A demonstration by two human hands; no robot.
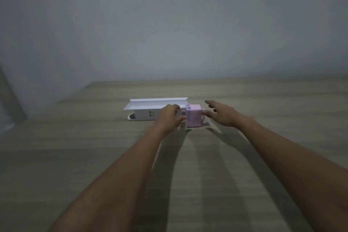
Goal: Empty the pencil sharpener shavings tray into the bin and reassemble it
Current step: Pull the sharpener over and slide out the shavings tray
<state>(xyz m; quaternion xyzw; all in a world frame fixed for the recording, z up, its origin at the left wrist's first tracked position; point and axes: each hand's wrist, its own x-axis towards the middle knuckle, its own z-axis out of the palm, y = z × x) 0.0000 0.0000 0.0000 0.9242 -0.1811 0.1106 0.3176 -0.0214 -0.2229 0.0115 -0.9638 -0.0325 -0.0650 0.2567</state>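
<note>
A small pink box-shaped pencil sharpener (194,116) stands upright on the wooden table (94,156), with a crank at its lower right. My left hand (169,117) is at its left side, fingers curled, thumb touching or nearly touching the sharpener. On the right, my right hand (220,114) has its fingers spread, thumb near the sharpener's right face. Neither hand clearly grips it. The shavings tray is not distinguishable and no bin is in view.
A white power strip (145,116) with an open white lid or tray (156,102) behind it lies just left of the sharpener. A plain grey wall (169,24) rises at the table's far edge. The table's left edge runs diagonally at the far left.
</note>
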